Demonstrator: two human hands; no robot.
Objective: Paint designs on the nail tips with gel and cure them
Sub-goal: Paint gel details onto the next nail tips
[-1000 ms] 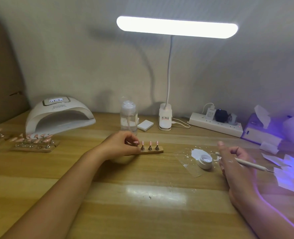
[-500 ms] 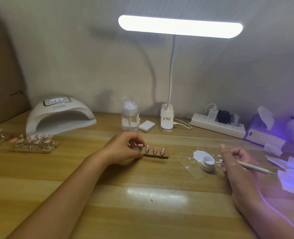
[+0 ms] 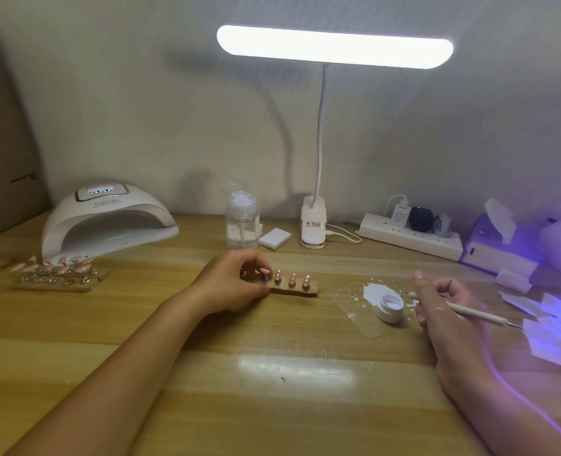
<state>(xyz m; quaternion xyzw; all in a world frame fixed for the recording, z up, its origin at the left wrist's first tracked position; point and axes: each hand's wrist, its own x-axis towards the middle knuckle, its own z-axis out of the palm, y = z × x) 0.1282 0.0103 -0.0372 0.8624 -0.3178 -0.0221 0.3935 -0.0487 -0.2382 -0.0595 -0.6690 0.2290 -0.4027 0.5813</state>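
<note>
Three pink nail tips (image 3: 292, 278) are seen upright on pegs in a wooden strip (image 3: 300, 292) laid mid-table (image 3: 272, 406). The strip's left end is pinched by the left hand (image 3: 231, 286), its fingers curled over a fourth peg and its forearm stretched across the wood. To the right, an open gel pot (image 3: 390, 307) is set on a clear sheet smeared white. Just beside it, a thin pen (image 3: 476, 313) is held in the curled fingers of the right hand (image 3: 443, 307). A curing lamp (image 3: 108, 222) is placed back left.
</note>
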